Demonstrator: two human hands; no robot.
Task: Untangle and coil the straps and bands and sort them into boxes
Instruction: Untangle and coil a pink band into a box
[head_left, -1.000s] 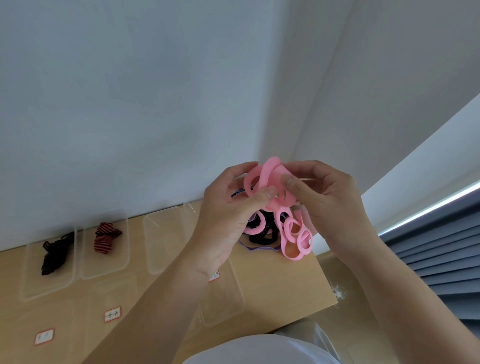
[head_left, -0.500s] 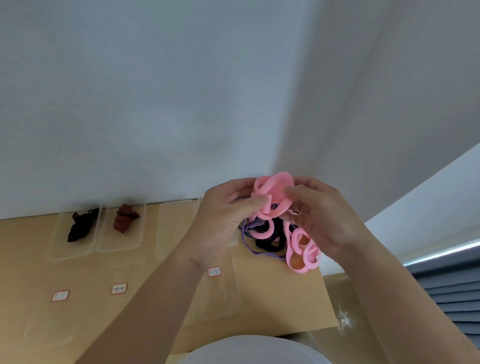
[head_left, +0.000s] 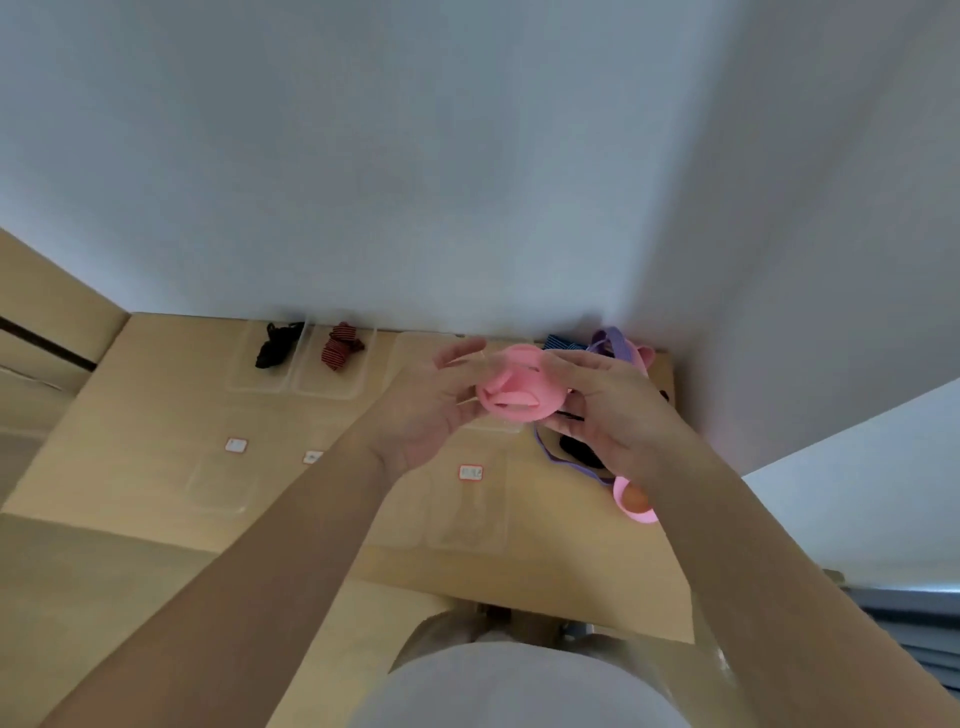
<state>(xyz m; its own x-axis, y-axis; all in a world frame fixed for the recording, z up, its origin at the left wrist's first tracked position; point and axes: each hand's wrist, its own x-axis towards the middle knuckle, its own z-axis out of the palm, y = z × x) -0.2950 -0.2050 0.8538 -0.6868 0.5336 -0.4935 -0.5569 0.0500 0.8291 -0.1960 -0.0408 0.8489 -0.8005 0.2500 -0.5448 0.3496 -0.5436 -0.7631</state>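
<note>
Pink band (head_left: 519, 396): coiled, between both hands.
Left hand (head_left: 427, 415): fingers curl round it.
Right hand (head_left: 621, 421): grips its right side.
Labels (head_left: 470, 472): red-bordered, writing unreadable.

coiled band (head_left: 517, 392) between left hand (head_left: 426, 415), right hand (head_left: 618, 415) | 2 filled boxes (head_left: 244, 382) rear-left | tangle (head_left: 615, 340) rear-right

Soft even light, slight blur

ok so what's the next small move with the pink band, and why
Probably lower the pink band into the empty clear box beside the red striped strap. It already looks coiled, held between the left hand and right hand.
</note>
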